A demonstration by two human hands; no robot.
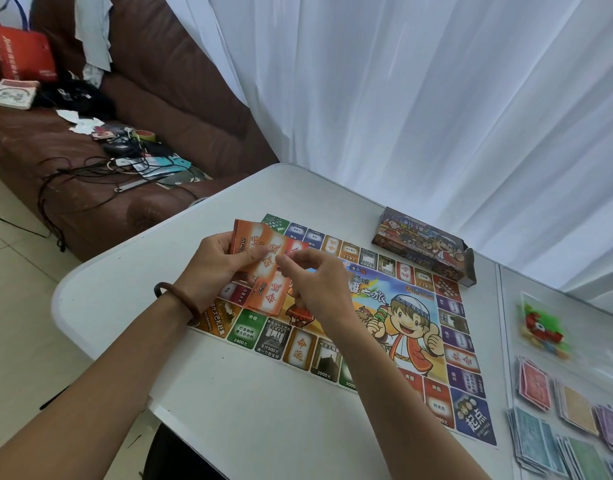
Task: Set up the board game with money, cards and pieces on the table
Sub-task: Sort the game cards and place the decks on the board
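Note:
The colourful game board [395, 327] lies flat on the white table [249, 403]. Above its far left corner my left hand [215, 268] grips a fanned stack of orange cards [263, 261]. My right hand [315, 285] pinches the edge of one of these cards with thumb and forefinger. The game box [426, 247] lies behind the board. At the right are several stacks of paper money [568, 420] in different colours, and a clear bag of small pieces [544, 327].
A brown sofa [152, 98] stands to the left, littered with cables, a red bag [24, 57] and small items. White curtains [419, 81] hang behind the table. A seam [502, 327] divides the table near the money.

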